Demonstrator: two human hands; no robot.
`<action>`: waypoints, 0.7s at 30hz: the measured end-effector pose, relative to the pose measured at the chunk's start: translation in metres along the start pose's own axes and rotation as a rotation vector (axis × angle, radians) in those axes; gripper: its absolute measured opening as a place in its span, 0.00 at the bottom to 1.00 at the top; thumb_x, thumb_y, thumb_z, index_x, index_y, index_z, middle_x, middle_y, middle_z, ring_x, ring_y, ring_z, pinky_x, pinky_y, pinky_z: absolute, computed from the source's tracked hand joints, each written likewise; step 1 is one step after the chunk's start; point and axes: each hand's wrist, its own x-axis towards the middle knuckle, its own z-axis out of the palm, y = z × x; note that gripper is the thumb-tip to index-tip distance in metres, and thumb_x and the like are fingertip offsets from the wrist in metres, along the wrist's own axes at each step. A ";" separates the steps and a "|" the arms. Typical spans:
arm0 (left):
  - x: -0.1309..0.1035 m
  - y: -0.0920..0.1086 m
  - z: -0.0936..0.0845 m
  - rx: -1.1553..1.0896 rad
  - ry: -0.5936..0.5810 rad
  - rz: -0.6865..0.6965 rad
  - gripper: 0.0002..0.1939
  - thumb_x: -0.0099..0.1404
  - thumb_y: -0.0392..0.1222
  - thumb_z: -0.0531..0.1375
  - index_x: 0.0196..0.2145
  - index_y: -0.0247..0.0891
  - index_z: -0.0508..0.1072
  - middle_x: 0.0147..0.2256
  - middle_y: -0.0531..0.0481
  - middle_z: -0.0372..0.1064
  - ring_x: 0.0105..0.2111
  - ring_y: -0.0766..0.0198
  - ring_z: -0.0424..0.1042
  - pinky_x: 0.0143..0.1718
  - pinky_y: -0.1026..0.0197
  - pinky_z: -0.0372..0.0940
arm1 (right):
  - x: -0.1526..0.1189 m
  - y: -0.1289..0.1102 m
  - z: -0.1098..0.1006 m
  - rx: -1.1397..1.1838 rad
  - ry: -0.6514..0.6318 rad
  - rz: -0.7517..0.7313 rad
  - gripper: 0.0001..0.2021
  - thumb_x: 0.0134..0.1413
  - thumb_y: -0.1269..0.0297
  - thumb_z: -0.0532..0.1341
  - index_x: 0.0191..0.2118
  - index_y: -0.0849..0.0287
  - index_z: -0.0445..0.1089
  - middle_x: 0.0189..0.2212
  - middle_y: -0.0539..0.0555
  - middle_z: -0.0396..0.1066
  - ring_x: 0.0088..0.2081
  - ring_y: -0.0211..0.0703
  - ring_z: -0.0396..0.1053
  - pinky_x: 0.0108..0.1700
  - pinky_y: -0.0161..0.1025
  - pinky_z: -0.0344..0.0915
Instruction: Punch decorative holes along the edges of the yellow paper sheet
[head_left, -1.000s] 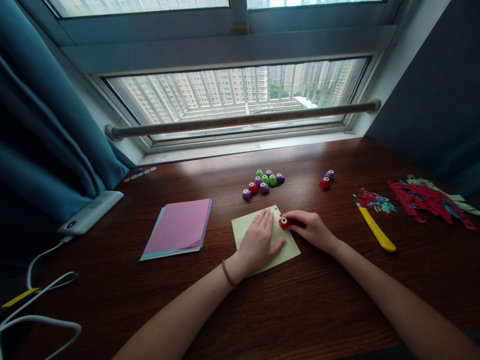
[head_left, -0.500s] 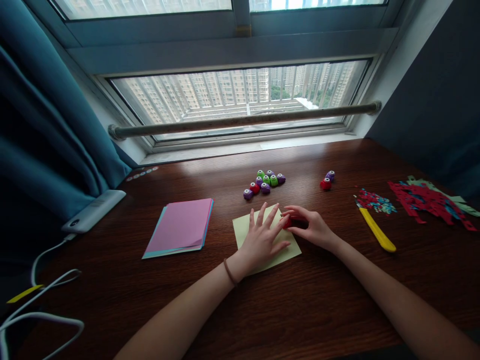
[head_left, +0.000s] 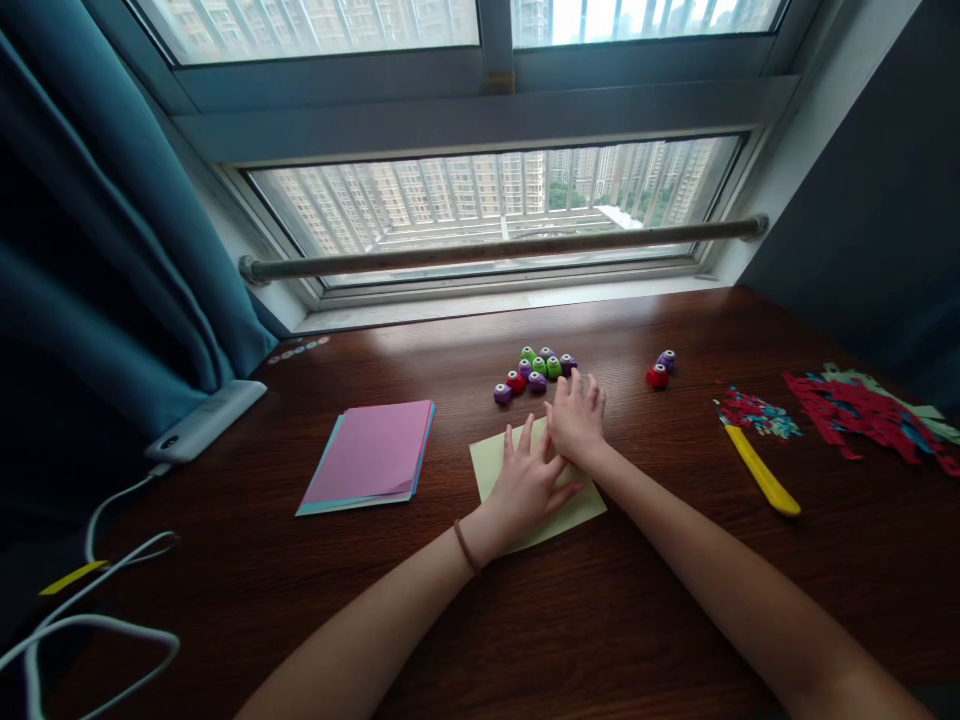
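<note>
A pale yellow square sheet of paper lies on the brown table. My left hand rests on it, fingers spread. Over the sheet's far edge, right by the left fingers, my right hand lies palm down with its fingers stretched forward. The red paper punch seen earlier at that edge is hidden, and I cannot see what is under the right palm. Just beyond the fingers, several small punches in purple, green and red sit in a cluster.
A stack of coloured paper, pink on top, lies left. To the right are a red punch, a purple punch, a yellow-handled cutter, paper confetti and red paper scraps. A white power bank with a cable lies far left.
My right hand has moved left and forward from pinching the red punch at the sheet's edge to lying over that edge. The left hand stays on the paper. The view has shifted slightly.
</note>
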 end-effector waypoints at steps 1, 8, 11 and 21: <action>0.000 0.000 0.000 -0.003 0.001 -0.002 0.24 0.66 0.57 0.51 0.56 0.47 0.60 0.61 0.42 0.43 0.61 0.40 0.36 0.55 0.31 0.36 | 0.000 0.001 0.001 -0.029 -0.023 0.016 0.26 0.58 0.61 0.54 0.58 0.71 0.55 0.61 0.66 0.45 0.60 0.66 0.38 0.58 0.60 0.39; -0.001 0.001 0.001 -0.006 0.006 -0.021 0.23 0.65 0.57 0.52 0.55 0.48 0.61 0.61 0.44 0.42 0.61 0.40 0.33 0.56 0.32 0.34 | -0.001 0.005 0.002 -0.063 -0.141 0.062 0.25 0.59 0.56 0.51 0.57 0.68 0.57 0.60 0.62 0.49 0.59 0.63 0.44 0.58 0.56 0.43; -0.001 0.001 0.000 -0.005 0.001 -0.022 0.23 0.65 0.57 0.52 0.55 0.48 0.61 0.61 0.44 0.42 0.61 0.40 0.33 0.56 0.32 0.34 | -0.002 0.005 0.002 -0.058 -0.134 0.055 0.25 0.60 0.55 0.50 0.57 0.68 0.58 0.60 0.62 0.50 0.59 0.63 0.44 0.57 0.56 0.43; -0.001 0.003 -0.002 0.021 0.003 -0.033 0.22 0.65 0.57 0.53 0.54 0.50 0.62 0.61 0.46 0.45 0.61 0.40 0.37 0.55 0.30 0.38 | -0.002 0.006 0.002 -0.012 -0.135 0.041 0.25 0.60 0.53 0.48 0.55 0.67 0.61 0.58 0.65 0.52 0.58 0.64 0.47 0.56 0.58 0.43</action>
